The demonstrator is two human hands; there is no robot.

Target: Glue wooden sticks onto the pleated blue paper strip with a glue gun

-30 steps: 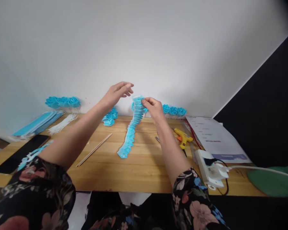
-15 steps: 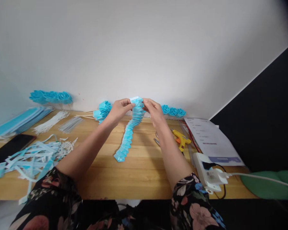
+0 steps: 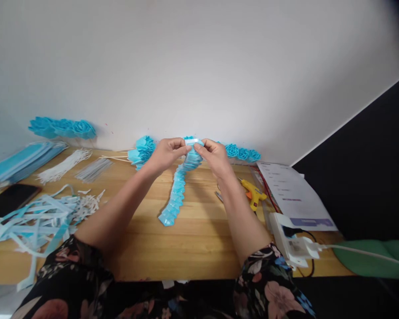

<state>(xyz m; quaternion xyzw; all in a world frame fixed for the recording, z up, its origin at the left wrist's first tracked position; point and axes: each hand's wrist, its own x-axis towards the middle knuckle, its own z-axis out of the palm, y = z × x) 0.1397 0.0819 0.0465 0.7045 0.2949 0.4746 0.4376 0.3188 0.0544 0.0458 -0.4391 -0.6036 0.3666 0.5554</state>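
A long chain of folded light-blue pieces (image 3: 177, 190) trails from my hands down onto the wooden table (image 3: 193, 239). Both hands meet at its upper end, raised above the back of the table. My left hand (image 3: 168, 153) pinches the top from the left. My right hand (image 3: 214, 155) pinches it from the right. The fingertips of the two hands almost touch over the top fold.
Blue paper roses (image 3: 241, 153) line the wall, more (image 3: 61, 127) at far left. A yellow glue gun (image 3: 254, 194), papers (image 3: 292, 195) and a white power strip (image 3: 291, 241) lie right. Cut blue and white strips (image 3: 40, 219), a dark phone (image 3: 6, 201) and white strings (image 3: 64, 165) lie left.
My left hand came in from open in the air and closed on the chain's top beside my right hand. The view shifted left, showing the pile of cut strips.
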